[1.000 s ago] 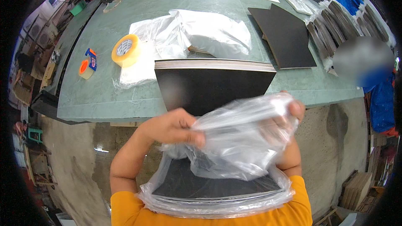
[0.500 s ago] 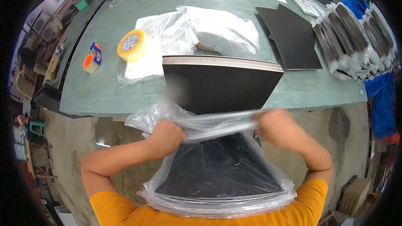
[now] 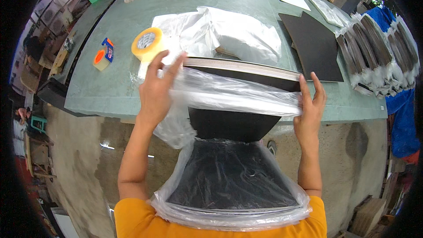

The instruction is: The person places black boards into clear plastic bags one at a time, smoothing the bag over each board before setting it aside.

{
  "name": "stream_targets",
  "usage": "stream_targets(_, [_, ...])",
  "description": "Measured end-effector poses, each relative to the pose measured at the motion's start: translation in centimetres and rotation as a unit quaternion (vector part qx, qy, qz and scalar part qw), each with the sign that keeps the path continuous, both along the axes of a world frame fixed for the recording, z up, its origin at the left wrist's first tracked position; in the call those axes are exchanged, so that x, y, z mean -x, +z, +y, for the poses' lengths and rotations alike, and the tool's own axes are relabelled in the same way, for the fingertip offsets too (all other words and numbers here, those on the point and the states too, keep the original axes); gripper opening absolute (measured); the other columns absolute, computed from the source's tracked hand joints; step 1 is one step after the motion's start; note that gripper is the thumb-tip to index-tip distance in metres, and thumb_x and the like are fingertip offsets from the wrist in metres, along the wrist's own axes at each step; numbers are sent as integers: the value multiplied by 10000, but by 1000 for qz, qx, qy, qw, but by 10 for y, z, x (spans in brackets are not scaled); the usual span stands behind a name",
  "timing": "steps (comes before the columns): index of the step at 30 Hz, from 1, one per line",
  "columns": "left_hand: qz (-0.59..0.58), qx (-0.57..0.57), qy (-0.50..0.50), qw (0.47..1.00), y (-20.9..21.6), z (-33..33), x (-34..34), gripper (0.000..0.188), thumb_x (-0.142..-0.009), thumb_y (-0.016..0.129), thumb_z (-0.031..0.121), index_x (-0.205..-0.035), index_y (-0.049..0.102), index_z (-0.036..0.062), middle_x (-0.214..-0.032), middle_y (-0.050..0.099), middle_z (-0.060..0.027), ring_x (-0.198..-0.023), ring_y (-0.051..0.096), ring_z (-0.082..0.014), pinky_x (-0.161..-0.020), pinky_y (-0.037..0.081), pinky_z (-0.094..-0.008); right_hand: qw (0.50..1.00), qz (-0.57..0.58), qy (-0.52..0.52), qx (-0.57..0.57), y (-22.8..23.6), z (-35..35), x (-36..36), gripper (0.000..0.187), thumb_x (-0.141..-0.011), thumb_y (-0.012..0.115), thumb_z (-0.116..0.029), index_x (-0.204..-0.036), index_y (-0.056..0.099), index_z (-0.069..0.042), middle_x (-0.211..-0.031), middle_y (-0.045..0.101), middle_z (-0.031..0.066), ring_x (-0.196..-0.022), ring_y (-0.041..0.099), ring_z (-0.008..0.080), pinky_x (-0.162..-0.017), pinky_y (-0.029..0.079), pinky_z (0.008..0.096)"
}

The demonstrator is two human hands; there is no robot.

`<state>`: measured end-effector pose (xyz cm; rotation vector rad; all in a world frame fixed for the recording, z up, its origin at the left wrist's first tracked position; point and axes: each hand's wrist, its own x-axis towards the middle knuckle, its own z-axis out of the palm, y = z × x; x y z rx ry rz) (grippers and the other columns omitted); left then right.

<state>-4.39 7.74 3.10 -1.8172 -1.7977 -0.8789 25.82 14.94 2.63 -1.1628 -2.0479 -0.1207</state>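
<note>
Blue and orange plastic makes up the small tape dispenser (image 3: 104, 55) on the left of the smooth greyish-green table (image 3: 97, 99). Right of it sits a thick yellow roll of packing tape (image 3: 148, 45). Just nearer is the left hand (image 3: 155, 90), its thumb and forefinger spread apart at the far left corner of a stack of flat black boards with pale, striped edges (image 3: 233, 125). The stack lies mid-scene, partly over the table's near edge, with crumpled white plastic sheeting (image 3: 246, 35) beyond it. A band of clear, wrinkled plastic film (image 3: 238, 93) runs across the stack from hand to hand, a loose fold hanging at its left. Nearest, a black slab wrapped in clear plastic (image 3: 233, 178) rests against an orange shirt (image 3: 136, 220). The right hand (image 3: 310, 110), digits spread too, is at the stack's right side. Farther right are loose dark boards (image 3: 315, 50), then a row of plastic-wrapped dark bundles (image 3: 365, 53) and blue sheeting (image 3: 402, 123).
</note>
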Motion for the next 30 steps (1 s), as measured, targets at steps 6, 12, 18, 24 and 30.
stream_targets(6, [-78, -6, -130, 988, 3, -24, -3, 527, -507, 530, -98, -973, 621, 129, -897, 517, -58, -719, 499, -193, -557, 419, -261, 972, 163, 130, 108, 9, -14, -46, 357, -635, 561, 103, -953, 620, -49, -876, 577, 92, -795, 545, 164, -652, 428, 240])
stream_targets(12, [-206, 68, -180, 960, 25, -34, -10, 309, -546, 623, -60, -832, 641, 54, -734, 549, -55, -656, 526, -154, -562, 410, -237, 826, 385, 255, 323, 8, -6, -77, 132, -627, 637, 42, -754, 607, 20, -723, 585, 89, -644, 543, 128, -573, 419, 219])
stream_targets(18, [-657, 340, -343, 579, -29, -59, 26, 337, -519, 661, 34, -846, 602, -19, -703, 589, -43, -613, 547, -116, -536, 435, -208, 575, 416, 397, 583, -35, -10, -85, 248, -637, 693, -110, -781, 539, 22, -713, 565, 72, -614, 522, 109, -527, 400, 200])
stream_targets(24, [-734, 491, -147, 445, -212, -84, 19, 251, -713, 647, 223, -867, 544, 53, -779, 543, -19, -675, 510, -101, -593, 418, -218, 471, 342, 215, 784, -292, -27, -113, 220, -757, 534, -218, -893, 535, -45, -837, 570, 56, -672, 531, 153, -569, 420, 269])
stream_targets(30, [-542, 535, -53, 646, -226, -80, 11, 244, -750, 628, 166, -915, 556, 1, -824, 567, -46, -741, 525, -137, -681, 424, -258, 857, -34, -43, 512, -266, -38, -65, 185, -732, 497, -105, -854, 575, 10, -779, 613, 76, -701, 566, 188, -622, 441, 317])
